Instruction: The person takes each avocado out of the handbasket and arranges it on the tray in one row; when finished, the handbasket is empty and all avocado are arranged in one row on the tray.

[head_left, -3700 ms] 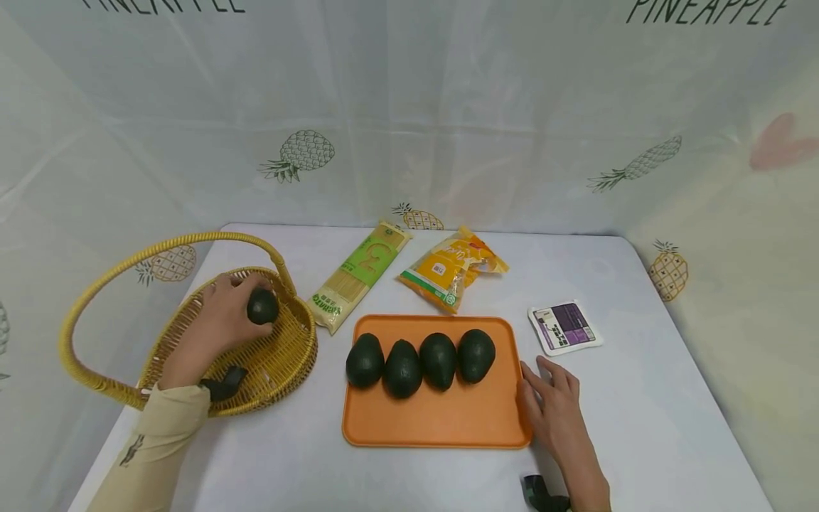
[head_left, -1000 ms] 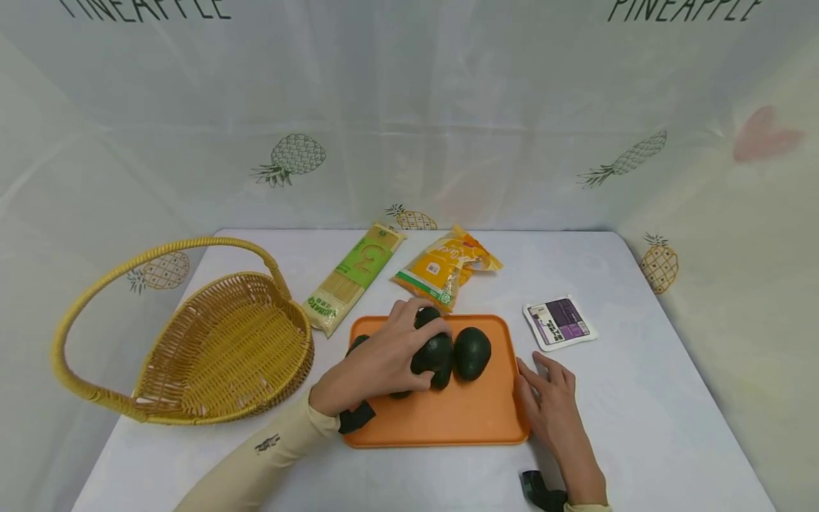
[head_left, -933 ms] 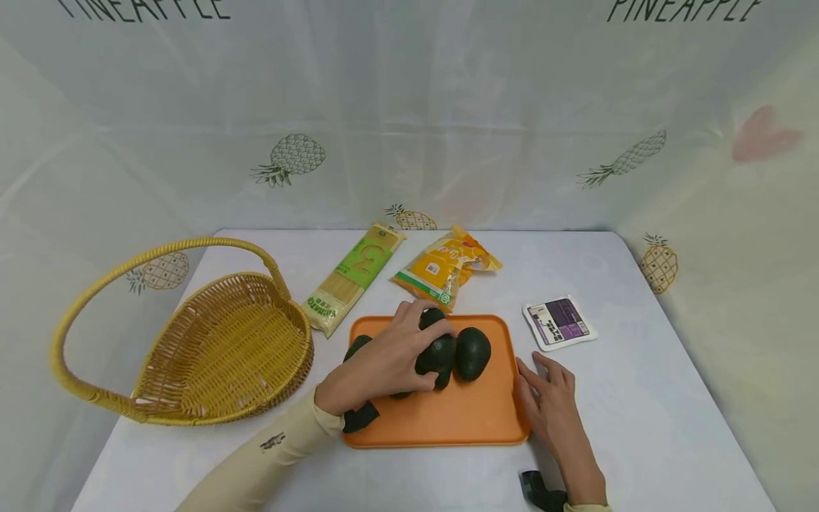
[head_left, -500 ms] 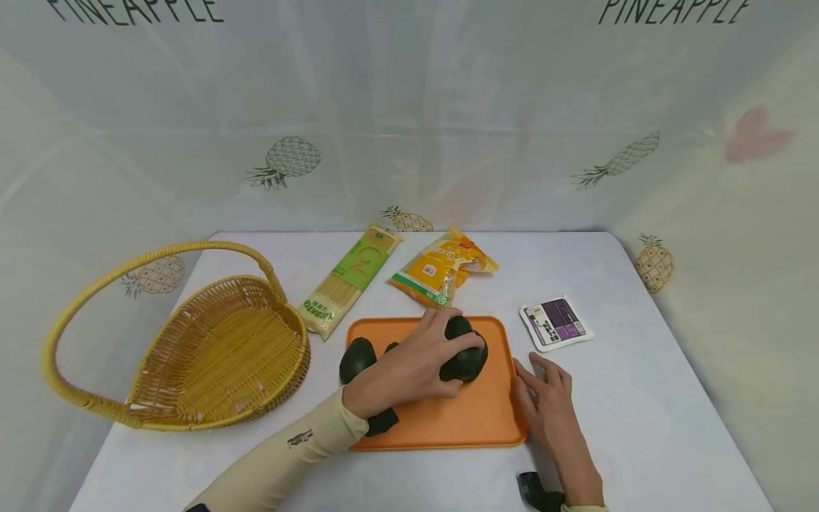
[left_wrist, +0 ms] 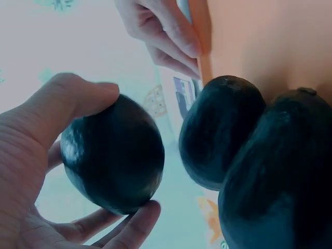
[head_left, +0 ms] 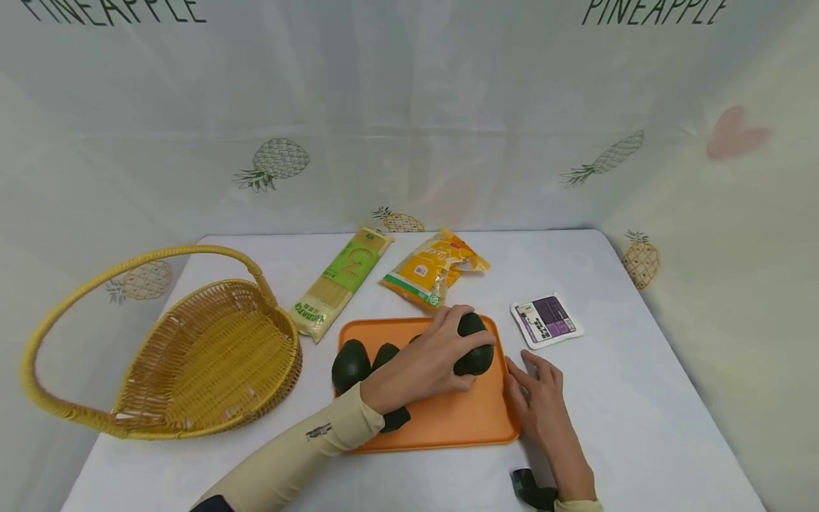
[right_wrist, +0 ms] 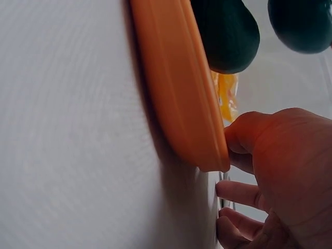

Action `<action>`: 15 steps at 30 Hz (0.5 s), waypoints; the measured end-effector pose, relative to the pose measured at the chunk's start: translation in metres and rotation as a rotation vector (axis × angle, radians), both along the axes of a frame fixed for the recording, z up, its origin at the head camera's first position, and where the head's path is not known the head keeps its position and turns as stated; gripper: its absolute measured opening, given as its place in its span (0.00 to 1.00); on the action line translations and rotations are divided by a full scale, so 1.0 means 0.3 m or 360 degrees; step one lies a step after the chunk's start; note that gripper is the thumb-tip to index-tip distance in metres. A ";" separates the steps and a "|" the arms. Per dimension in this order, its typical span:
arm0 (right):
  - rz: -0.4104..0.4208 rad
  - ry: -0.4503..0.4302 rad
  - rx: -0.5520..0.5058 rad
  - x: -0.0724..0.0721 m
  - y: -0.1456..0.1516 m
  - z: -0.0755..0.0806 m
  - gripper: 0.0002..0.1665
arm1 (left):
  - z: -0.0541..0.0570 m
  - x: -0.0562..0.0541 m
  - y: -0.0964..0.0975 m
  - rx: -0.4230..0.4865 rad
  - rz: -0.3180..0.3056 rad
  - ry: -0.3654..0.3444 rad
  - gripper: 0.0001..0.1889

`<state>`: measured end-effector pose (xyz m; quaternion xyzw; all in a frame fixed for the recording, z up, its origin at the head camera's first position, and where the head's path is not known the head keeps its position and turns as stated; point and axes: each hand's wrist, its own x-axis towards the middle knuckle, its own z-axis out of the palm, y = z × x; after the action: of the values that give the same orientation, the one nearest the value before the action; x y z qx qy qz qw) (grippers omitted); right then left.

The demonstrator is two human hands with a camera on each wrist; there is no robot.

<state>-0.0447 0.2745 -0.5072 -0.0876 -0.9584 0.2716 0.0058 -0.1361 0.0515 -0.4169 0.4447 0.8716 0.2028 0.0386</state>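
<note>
My left hand grips a dark green avocado over the right part of an orange tray; the left wrist view has it apart from the avocados beside it. At the tray's left lies another avocado. A second one is partly hidden by my left hand and forearm, as are the others in the row. Against the tray's right rim my right hand rests with relaxed fingers. Its thumb side touches the rim in the right wrist view, its other fingers the table.
A yellow wicker basket with a tall handle stands at the left, nothing in it. Behind the tray lie a noodle packet and an orange-yellow bag. A small purple and white packet lies beyond my right hand.
My left hand has carried the avocado out of the basket to the tray, moving rightward along the row over the last second. My right hand stays at the rim.
</note>
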 end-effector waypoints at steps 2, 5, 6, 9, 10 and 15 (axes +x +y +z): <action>0.0009 0.0006 -0.0013 0.000 -0.003 -0.003 0.25 | -0.004 -0.003 0.009 -0.0031 0.0011 0.0026 0.30; 0.0020 0.0034 -0.0022 0.001 -0.007 -0.008 0.25 | -0.008 -0.006 0.024 -0.0070 0.0017 0.0037 0.30; 0.0023 0.0051 -0.0020 0.003 -0.007 -0.009 0.25 | -0.009 -0.007 0.031 -0.0074 0.0014 0.0037 0.30; 0.0029 0.0086 -0.0009 0.006 -0.005 -0.011 0.25 | -0.012 -0.010 0.054 -0.0074 0.0000 0.0058 0.30; 0.0031 0.0096 -0.0008 0.006 -0.004 -0.010 0.25 | -0.012 -0.011 0.062 -0.0072 -0.0005 0.0058 0.30; 0.0032 0.0098 -0.0011 0.010 0.004 -0.009 0.27 | -0.021 -0.016 0.101 -0.0103 -0.0032 0.0053 0.30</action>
<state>-0.0417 0.2756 -0.5098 -0.0695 -0.9577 0.2774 0.0322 -0.1408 0.0818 -0.4233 0.4553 0.8736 0.1668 0.0405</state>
